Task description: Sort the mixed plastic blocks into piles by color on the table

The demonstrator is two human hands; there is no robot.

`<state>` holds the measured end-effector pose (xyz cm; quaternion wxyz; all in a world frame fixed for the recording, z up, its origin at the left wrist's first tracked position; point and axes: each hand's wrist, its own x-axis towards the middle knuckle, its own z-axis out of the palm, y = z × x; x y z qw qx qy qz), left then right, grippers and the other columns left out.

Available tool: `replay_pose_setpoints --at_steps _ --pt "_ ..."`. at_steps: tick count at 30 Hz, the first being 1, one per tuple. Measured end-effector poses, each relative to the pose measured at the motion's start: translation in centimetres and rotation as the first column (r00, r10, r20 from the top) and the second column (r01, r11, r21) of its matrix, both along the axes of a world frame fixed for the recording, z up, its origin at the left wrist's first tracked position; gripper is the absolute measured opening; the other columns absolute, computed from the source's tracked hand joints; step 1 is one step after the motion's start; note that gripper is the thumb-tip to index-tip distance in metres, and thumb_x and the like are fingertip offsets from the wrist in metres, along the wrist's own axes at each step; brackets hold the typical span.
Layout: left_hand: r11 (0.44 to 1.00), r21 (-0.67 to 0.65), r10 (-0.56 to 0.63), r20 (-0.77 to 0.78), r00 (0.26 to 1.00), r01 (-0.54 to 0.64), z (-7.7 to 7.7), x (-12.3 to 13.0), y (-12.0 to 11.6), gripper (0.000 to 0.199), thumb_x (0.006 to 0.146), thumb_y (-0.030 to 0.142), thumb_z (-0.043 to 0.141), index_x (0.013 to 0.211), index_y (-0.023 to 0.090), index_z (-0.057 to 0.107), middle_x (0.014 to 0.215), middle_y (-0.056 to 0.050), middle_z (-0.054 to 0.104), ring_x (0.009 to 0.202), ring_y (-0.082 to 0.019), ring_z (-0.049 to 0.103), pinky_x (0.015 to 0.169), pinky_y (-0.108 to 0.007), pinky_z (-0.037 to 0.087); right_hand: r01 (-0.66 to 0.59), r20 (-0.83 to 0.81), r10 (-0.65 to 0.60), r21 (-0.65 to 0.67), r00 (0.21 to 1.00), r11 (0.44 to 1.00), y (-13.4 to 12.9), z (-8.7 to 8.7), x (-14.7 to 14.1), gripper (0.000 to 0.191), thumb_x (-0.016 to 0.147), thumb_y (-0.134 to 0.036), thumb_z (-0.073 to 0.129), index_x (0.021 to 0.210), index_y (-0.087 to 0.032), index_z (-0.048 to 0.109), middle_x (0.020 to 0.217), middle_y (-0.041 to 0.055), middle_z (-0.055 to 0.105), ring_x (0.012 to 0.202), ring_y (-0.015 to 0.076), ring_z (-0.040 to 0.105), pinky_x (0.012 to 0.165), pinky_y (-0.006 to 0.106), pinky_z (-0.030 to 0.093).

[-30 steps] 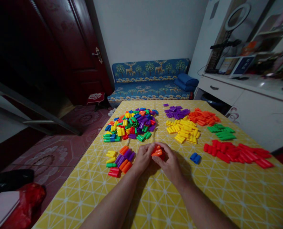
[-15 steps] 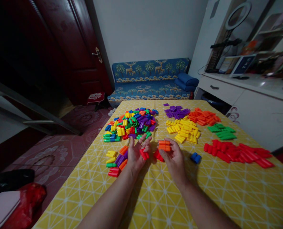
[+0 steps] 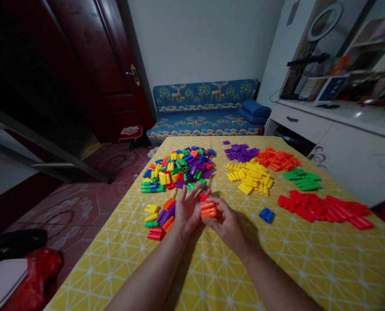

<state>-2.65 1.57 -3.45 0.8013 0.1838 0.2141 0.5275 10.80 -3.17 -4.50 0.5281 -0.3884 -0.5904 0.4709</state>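
My right hand (image 3: 226, 222) is closed on an orange plastic building block (image 3: 208, 210) made of joined tubes. It holds the block against the palm side of my left hand (image 3: 188, 211), whose fingers are spread and palm is turned up. A bit of red block (image 3: 204, 197) shows behind the orange one, between the hands; which hand bears it I cannot tell. Left of my left wrist lie a few loose blocks, among them a purple block (image 3: 163, 217) and a red block (image 3: 155, 234). A blue block (image 3: 266, 215) sits alone to the right of my right hand.
Beyond my hands is a mixed-colour heap (image 3: 179, 166). Farther right are purple (image 3: 240, 152), yellow (image 3: 252, 176), orange (image 3: 278, 159), green (image 3: 302, 179) and red (image 3: 322, 207) piles on the yellow tablecloth (image 3: 224, 276). A blue sofa (image 3: 205, 112) stands behind the table.
My right hand has moved left with the orange block, up to my left hand. The red block seen in my left hand before is now mostly hidden.
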Motion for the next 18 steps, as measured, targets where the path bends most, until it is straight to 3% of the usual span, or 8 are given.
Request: replay_pose_setpoints --at_steps 3,6,9,11,13,15,18 --pt "0.998 0.034 -0.049 -0.074 0.996 0.052 0.0 0.6 -0.3 0.042 0.078 0.041 0.069 0.113 0.018 0.064 0.125 -0.013 0.064 0.114 -0.027 0.062 0.095 -0.04 0.051 0.091 -0.079 -0.091 -0.001 0.993 0.996 0.7 -0.4 0.1 0.04 0.08 -0.032 0.072 0.115 -0.023 0.056 0.11 0.0077 0.07 0.097 0.0201 0.069 0.086 0.034 0.056" --pt "0.996 0.081 -0.032 -0.152 0.988 0.045 -0.4 1.2 -0.4 0.039 0.073 0.027 0.074 0.109 0.018 0.066 0.121 -0.01 0.066 0.106 -0.023 0.065 0.094 -0.036 0.05 0.163 -0.142 -0.165 -0.027 0.976 0.986 1.0 -0.2 0.3 0.041 0.079 -0.036 0.071 0.115 -0.022 0.055 0.112 0.0086 0.07 0.095 0.0209 0.07 0.086 0.036 0.057" --pt "0.988 0.151 0.056 -0.265 0.963 -0.016 -1.1 1.6 -0.2 0.039 0.068 0.021 0.077 0.106 0.017 0.067 0.114 -0.01 0.068 0.095 -0.02 0.067 0.088 -0.034 0.051 0.236 -0.149 -0.246 -0.079 0.958 0.968 0.9 0.3 0.7 0.047 0.079 -0.041 0.071 0.118 -0.022 0.053 0.109 0.0086 0.07 0.087 0.0205 0.071 0.079 0.035 0.059" --pt "0.967 0.249 0.158 -0.412 0.897 -0.056 -1.5 1.7 -0.1 0.036 0.07 0.021 0.075 0.105 0.017 0.068 0.104 -0.009 0.07 0.092 -0.02 0.066 0.087 -0.036 0.051 0.308 -0.134 -0.321 -0.107 0.938 0.945 0.8 0.5 1.2 0.051 0.078 -0.043 0.071 0.121 -0.021 0.052 0.103 0.008 0.07 0.079 0.0197 0.07 0.072 0.034 0.059" --pt "0.906 0.421 0.3 -0.56 0.772 -0.047 -1.8 1.7 -0.1 0.024 0.073 0.017 0.07 0.097 0.018 0.072 0.097 -0.008 0.07 0.095 -0.022 0.064 0.091 -0.039 0.049 0.397 -0.15 -0.411 -0.114 0.899 0.911 1.2 0.6 2.2 0.052 0.078 -0.042 0.072 0.121 -0.021 0.053 0.1 0.0071 0.07 0.076 0.0185 0.069 0.07 0.033 0.058" --pt "0.799 0.599 0.428 -0.625 0.653 0.05 -1.9 1.8 -0.2 0.021 0.075 0.01 0.062 0.089 0.019 0.075 0.101 -0.009 0.068 0.103 -0.024 0.062 0.097 -0.04 0.047 0.481 -0.204 -0.496 -0.122 0.844 0.868 2.1 0.5 3.9 0.051 0.076 -0.04 0.074 0.119 -0.021 0.054 0.098 0.0051 0.069 0.076 0.0171 0.069 0.071 0.031 0.057" --pt "0.657 0.719 0.498 -0.64 0.584 0.228 -1.9 1.9 -0.3 0.034 0.077 0.003 0.052 0.092 0.021 0.076 0.111 -0.01 0.064 0.109 -0.024 0.059 0.097 -0.039 0.046 0.573 -0.297 -0.591 -0.153 0.75 0.805 4.8 0.2 7.9 0.053 0.067 -0.033 0.078 0.113 -0.022 0.055 0.094 0.0016 0.068 0.073 0.0156 0.069 0.067 0.028 0.055"
